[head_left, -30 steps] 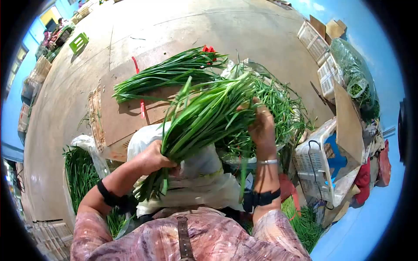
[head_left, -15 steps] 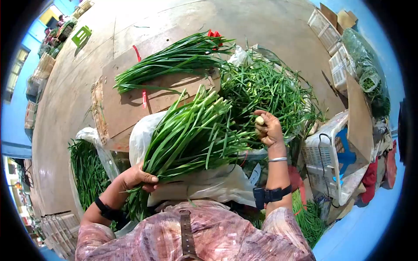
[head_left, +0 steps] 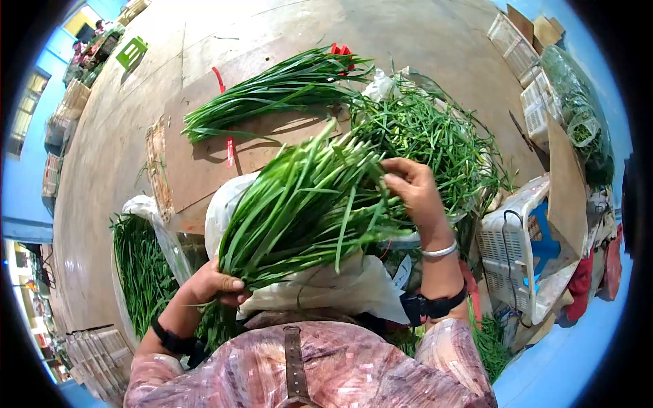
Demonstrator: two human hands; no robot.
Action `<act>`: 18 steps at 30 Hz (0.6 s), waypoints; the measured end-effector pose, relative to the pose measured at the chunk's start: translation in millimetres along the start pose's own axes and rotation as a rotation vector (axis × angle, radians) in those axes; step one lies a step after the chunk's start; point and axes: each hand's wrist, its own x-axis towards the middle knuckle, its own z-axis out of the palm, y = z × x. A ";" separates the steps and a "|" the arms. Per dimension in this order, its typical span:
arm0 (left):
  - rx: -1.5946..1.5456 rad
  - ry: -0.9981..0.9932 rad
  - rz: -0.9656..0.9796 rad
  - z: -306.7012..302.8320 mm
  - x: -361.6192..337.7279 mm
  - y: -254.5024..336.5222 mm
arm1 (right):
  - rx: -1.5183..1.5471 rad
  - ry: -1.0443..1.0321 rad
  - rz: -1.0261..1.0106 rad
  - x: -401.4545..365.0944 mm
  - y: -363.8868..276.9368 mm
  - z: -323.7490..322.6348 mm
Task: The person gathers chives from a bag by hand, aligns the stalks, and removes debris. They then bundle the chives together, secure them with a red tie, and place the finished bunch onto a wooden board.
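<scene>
Gripping a bunch of greens at its base

Clamping its fingers shut, the left hand [head_left: 214,285] grips the bunch of greens [head_left: 306,204] around the lower stems. The bunch fans up and away from that grip towards the right hand [head_left: 411,190]. The right hand's fingers curl against the leaf tips, but whether they pinch any leaves cannot be told.

Under the bunch, just beyond the left grip, lies a white plastic bag [head_left: 340,289]. Its crumpled top hides what is below it. Past the right hand spreads a loose heap of greens [head_left: 442,132], and the held leaves cover its near edge.

Farther out, a tied bundle [head_left: 272,92] rests on a cardboard sheet [head_left: 197,173]. A white crate [head_left: 503,255] stands outside the right wrist, and more greens in a clear bag [head_left: 139,272] lie outside the left arm.
</scene>
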 end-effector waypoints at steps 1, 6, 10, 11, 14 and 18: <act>-0.051 -0.024 -0.046 -10.8 5.1 -8.5 | -0.023 0.008 -0.063 1.7 11.6 -11.0; -0.278 -0.085 -0.175 -30.6 20.9 -42.0 | 0.466 0.096 -0.079 11.6 46.8 -71.0; -0.283 -0.104 -0.201 -33.0 24.9 -36.4 | -1.123 0.602 0.174 28.6 55.9 -104.9; -0.277 -0.110 -0.218 -33.9 27.6 -34.8 | -1.024 0.552 0.156 28.8 48.2 -92.6; -0.322 -0.127 -0.217 -35.8 29.1 -40.6 | -0.403 0.167 0.098 30.1 33.8 -29.3; -0.260 -0.079 -0.117 -22.5 26.8 -32.2 | -0.052 -0.131 0.203 34.3 49.5 3.9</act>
